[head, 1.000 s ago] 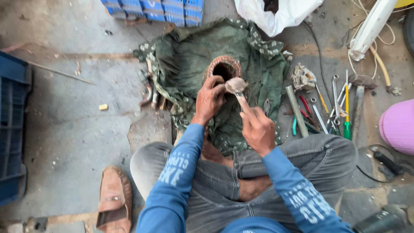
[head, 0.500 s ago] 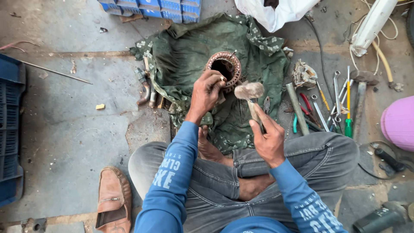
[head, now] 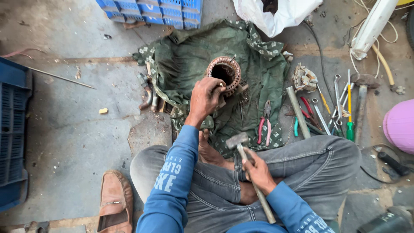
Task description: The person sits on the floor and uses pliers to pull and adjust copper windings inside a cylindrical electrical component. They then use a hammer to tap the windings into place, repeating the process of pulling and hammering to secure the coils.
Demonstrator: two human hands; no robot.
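One copper-wound motor stator (head: 223, 72) is standing upright on a green cloth (head: 185, 56), straight ahead of the seated person at twelve o'clock. The left hand (head: 206, 97) is pressing against its near rim, fingers curled closed around a small tool whose kind cannot be told. The right hand (head: 258, 169) is clamping the handle of one hammer (head: 241, 144), head hanging over the lap. One pair of red-handled pliers (head: 264, 125) is lying at one o'clock of the hammer. Several spanners and screwdrivers (head: 340, 103) are lying at three o'clock on the rough concrete floor (head: 64, 129). One brown shoe (head: 115, 203) is sitting at eight o'clock.
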